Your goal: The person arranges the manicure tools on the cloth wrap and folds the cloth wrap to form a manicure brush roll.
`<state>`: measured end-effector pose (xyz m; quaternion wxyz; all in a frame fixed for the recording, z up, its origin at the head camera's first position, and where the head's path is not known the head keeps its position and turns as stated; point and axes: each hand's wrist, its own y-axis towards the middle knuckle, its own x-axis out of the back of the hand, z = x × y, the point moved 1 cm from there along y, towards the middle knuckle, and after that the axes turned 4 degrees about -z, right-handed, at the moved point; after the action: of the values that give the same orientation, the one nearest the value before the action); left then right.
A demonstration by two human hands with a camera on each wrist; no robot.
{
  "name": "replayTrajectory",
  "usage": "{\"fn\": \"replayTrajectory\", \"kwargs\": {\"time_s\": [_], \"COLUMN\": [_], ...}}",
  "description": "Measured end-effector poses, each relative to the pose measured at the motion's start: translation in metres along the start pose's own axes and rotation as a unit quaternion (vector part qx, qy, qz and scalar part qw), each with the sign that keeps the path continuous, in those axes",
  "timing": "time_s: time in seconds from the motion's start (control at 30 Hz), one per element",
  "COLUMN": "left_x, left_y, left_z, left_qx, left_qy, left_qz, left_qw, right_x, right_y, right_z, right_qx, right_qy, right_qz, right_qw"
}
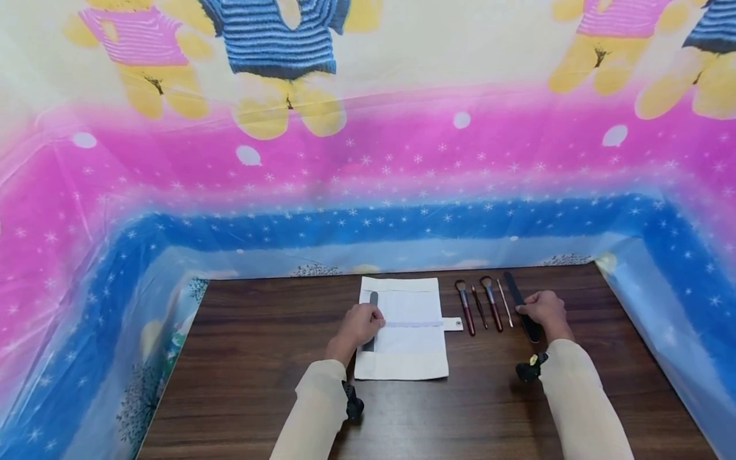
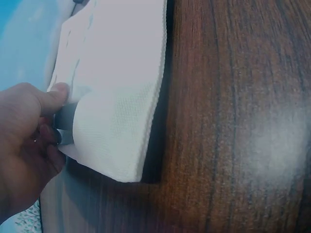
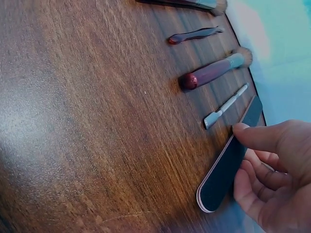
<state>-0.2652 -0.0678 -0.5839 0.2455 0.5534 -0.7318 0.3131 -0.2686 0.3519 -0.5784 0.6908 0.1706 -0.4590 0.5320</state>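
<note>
A white fabric roll-up case (image 1: 411, 364) lies unfolded on the table, its snap strap (image 1: 453, 324) pointing right. At its left edge my left hand (image 1: 361, 326) pinches a grey nail file (image 1: 374, 299), whose lower end is tucked into the case's bottom pocket (image 2: 114, 131). Fingers hide the file's middle. To the right, my right hand (image 1: 546, 312) holds a black nail file (image 3: 228, 167) by its edges, thumb on the near side; the file slants on or just above the tabletop, I cannot tell which.
Between the case and the black file lie a makeup brush (image 1: 466, 310), a thin dark red tool (image 1: 479, 306), a second brush (image 1: 492, 305) and a metal cuticle pusher (image 1: 505, 303), side by side. A patterned cloth (image 1: 368, 223) hangs behind the wooden table (image 1: 259, 345).
</note>
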Motion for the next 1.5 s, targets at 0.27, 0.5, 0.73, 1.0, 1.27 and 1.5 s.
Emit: {"fn": "replayTrajectory", "kwargs": {"time_s": [0.27,0.5,0.73,1.0,1.27,1.5], "left_x": [0.001,-0.001,-0.005,-0.006,-0.007,-0.008], "left_y": [-0.005,-0.007,-0.006,-0.006,-0.005,-0.006], "left_z": [0.008,0.012,0.012,0.014,0.016,0.016], "left_qx": [-0.020,-0.078,-0.073,-0.064,-0.062,-0.061], "left_qy": [-0.084,-0.053,-0.047,-0.089,-0.128,-0.131], "left_qz": [-0.015,-0.031,-0.041,-0.040,-0.045,-0.059], "left_qw": [0.9962,0.9950,0.9954,0.9932,0.9888,0.9877], "right_x": [0.002,0.004,0.002,-0.020,-0.062,-0.100], "right_y": [0.003,0.001,-0.003,-0.012,-0.022,-0.030], "right_z": [-0.010,-0.003,0.024,0.075,0.125,0.161], "right_qx": [0.008,0.008,0.029,0.088,0.075,0.053], "right_qy": [0.071,0.160,0.196,0.293,0.372,0.403], "right_qz": [0.018,0.026,0.051,0.119,0.154,0.136], "right_qw": [0.997,0.987,0.979,0.945,0.912,0.904]}}
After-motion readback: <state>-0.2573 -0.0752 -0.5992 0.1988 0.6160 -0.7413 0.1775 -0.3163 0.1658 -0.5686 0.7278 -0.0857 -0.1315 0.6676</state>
